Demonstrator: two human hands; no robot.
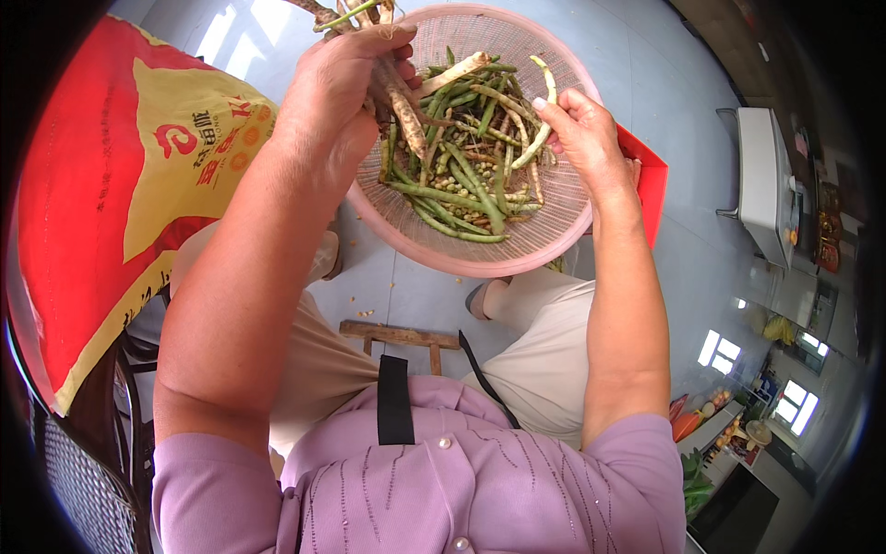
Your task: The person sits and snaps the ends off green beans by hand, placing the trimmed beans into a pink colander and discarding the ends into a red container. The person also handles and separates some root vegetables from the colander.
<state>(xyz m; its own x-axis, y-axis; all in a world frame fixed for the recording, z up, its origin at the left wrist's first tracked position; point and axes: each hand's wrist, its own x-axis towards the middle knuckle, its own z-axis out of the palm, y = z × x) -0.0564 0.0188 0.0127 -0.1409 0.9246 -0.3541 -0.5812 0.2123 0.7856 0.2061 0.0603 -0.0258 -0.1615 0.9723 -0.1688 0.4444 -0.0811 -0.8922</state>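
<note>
Near the top of the view, my left hand (346, 90) is closed around a bunch of dry, brownish bean pods (401, 111), with a thin green stem among them. My right hand (585, 131) pinches a pale green bean pod (547, 128) between thumb and fingers, over the right part of a pink plastic mesh basket (471, 266). Green and yellowish pods (477, 183) are heaped inside the basket, with loose shelled beans (450, 180) among them. The left hand's fingertips are partly hidden behind the bunch.
A red and yellow printed sack (76, 173) stands at the left, above a dark woven chair (90, 478). Behind my right forearm is a red box (654, 187). A small wooden stool (398, 334) shows between my legs. Several bits lie on the grey tiled floor (374, 277).
</note>
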